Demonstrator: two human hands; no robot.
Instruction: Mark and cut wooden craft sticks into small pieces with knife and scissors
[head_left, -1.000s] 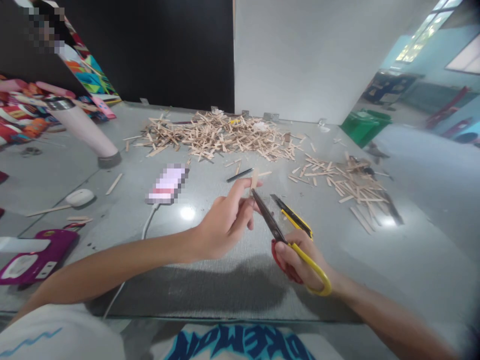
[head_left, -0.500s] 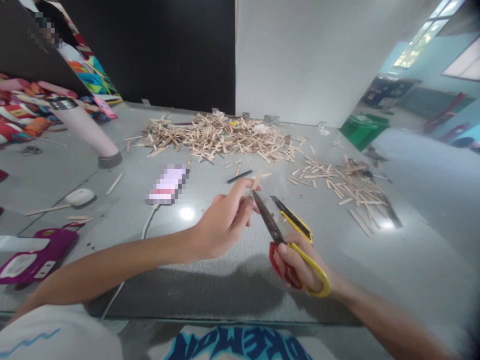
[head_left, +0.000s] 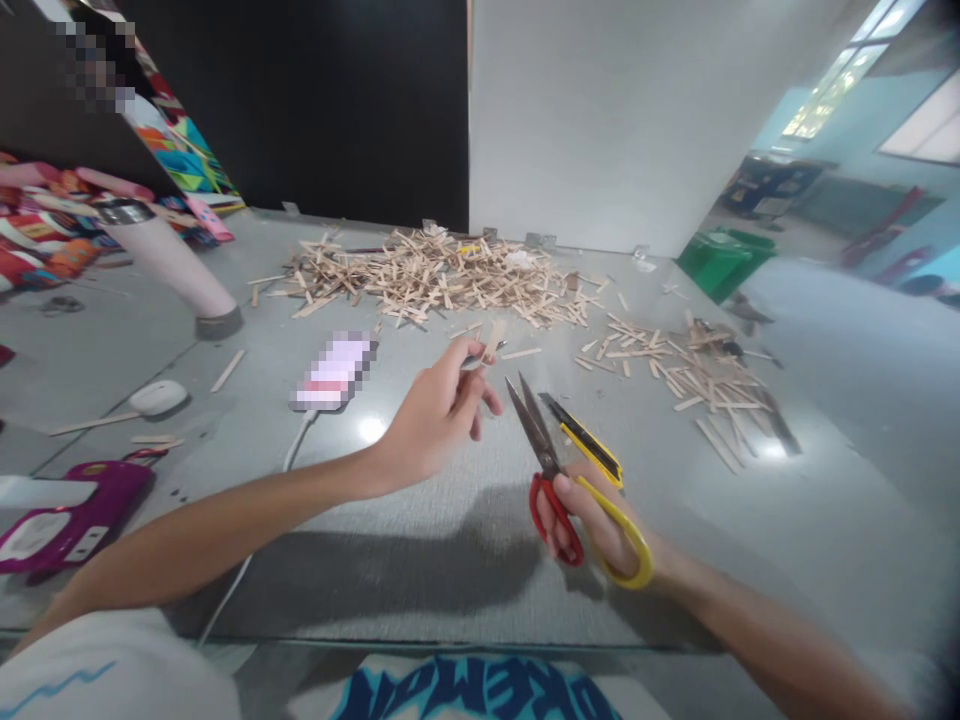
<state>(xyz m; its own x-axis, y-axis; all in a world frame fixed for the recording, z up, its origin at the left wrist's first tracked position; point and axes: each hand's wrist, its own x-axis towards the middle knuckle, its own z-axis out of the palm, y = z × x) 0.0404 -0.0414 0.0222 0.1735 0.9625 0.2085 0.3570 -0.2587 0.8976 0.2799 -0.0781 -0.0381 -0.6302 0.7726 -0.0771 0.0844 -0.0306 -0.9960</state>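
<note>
My left hand [head_left: 439, 420] is raised over the middle of the table, pinching a short wooden stick [head_left: 495, 337] between thumb and forefinger. Its end points up and away from me. My right hand [head_left: 607, 525] grips scissors [head_left: 546, 455] by their red and yellow handles. The blades stand slightly apart, tips near my left fingers but not touching the stick. Just right of the blades lies a yellow box cutter [head_left: 592, 452]. A dark pen [head_left: 501, 345] is mostly hidden behind my left fingers. Another flat stick [head_left: 523, 353] rests beyond the blades.
A large heap of wooden sticks [head_left: 427, 280] spreads along the back panels, with a smaller pile [head_left: 712, 375] at right. Toward the left are a phone [head_left: 334, 372] on a cable, a pink bottle [head_left: 176, 260], a white mouse [head_left: 159, 397] and a purple device [head_left: 112, 505].
The scissors have opened and drawn slightly away from the stick. My left hand has moved up and left with the stick, now covering most of the pen.
</note>
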